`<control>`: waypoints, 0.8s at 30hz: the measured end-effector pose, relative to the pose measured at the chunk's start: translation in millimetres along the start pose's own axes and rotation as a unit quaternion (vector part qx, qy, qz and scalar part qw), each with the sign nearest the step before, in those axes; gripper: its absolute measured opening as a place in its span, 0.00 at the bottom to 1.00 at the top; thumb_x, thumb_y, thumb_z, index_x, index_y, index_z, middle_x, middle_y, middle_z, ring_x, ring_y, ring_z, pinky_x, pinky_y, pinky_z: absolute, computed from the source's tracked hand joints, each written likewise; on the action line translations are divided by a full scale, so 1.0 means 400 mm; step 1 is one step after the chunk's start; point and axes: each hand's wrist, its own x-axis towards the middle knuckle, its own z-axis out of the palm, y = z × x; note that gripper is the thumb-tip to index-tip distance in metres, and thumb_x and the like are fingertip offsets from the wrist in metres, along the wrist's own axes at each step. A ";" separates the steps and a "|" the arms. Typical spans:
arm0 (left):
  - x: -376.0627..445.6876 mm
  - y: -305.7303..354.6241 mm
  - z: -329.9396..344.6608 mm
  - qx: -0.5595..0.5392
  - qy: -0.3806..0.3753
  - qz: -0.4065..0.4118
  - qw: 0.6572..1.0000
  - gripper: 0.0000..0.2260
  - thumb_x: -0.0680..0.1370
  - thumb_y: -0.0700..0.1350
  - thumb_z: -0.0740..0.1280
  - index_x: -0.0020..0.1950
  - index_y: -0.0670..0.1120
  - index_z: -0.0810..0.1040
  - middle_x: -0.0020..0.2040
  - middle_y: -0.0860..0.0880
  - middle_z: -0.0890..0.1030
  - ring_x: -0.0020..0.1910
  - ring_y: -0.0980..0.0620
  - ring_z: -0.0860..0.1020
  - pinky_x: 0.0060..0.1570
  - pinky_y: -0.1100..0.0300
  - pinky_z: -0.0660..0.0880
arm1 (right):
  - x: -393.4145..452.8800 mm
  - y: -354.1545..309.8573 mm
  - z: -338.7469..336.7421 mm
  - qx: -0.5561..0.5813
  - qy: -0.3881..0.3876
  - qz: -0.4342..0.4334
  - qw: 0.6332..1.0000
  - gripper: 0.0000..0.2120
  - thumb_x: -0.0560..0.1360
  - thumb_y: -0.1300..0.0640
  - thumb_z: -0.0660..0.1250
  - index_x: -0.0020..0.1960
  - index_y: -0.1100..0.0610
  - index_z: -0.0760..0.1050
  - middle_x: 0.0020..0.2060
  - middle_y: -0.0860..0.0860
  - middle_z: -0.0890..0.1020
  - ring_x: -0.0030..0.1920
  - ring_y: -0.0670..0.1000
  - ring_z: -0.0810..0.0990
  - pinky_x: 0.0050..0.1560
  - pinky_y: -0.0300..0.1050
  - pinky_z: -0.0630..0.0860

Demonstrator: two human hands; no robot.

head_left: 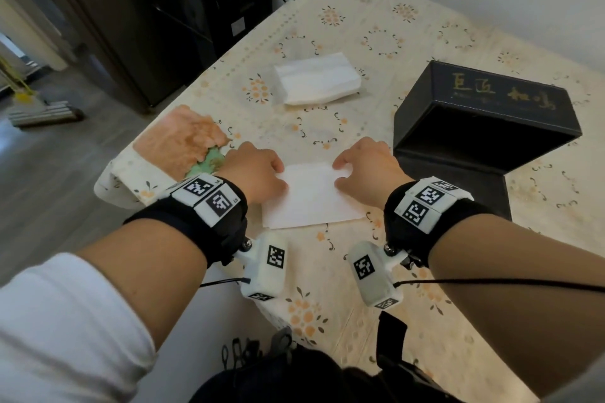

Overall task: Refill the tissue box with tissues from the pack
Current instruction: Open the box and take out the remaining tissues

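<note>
Floral cream cloth covers the surface [409, 42], which stands in a corner against a pale wall; dark cabinets and a grey floor lie off to its left.

Item: tissue box [484, 118], black, gold characters on one long side, lying on its side at the right of the surface with its open cavity facing the person. A black panel extends from it flat toward the near edge.

Item: stack of tissues [316, 78], white, folded, resting alone toward the far middle of the surface, well apart from the box and from both hands.

Item: flat white tissue sheet [311, 196], lying near the front edge, just left of the box's black panel.

Item: tissue pack wrapper [183, 141], orange-pink with a green patch, crumpled flat at the left edge of the surface, just beside the left hand.

Left hand [255, 173]: knuckles up, fingers curled down onto the sheet's left edge; grip narrow, pressing or pinching that edge, exact contact hidden under the fingers.

Right hand [366, 167]: likewise knuckles up, fingertips curled on the sheet's upper right corner; grip narrow on the tissue.

Both wrists carry black bands [412, 222] with white blocks printed in black-and-white square codes, and thin black cables trail from the undersides. A white sleeve [65, 321] covers the left forearm.
</note>
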 end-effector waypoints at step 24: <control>0.013 0.013 -0.018 -0.045 0.014 0.038 0.998 0.10 0.75 0.42 0.64 0.55 0.47 0.72 0.55 0.47 0.75 0.52 0.46 0.75 0.50 0.54 0.74 | 0.011 -0.016 -0.018 0.062 -0.024 0.020 0.998 0.13 0.73 0.55 0.64 0.57 0.49 0.72 0.57 0.49 0.77 0.60 0.54 0.71 0.63 0.56 0.67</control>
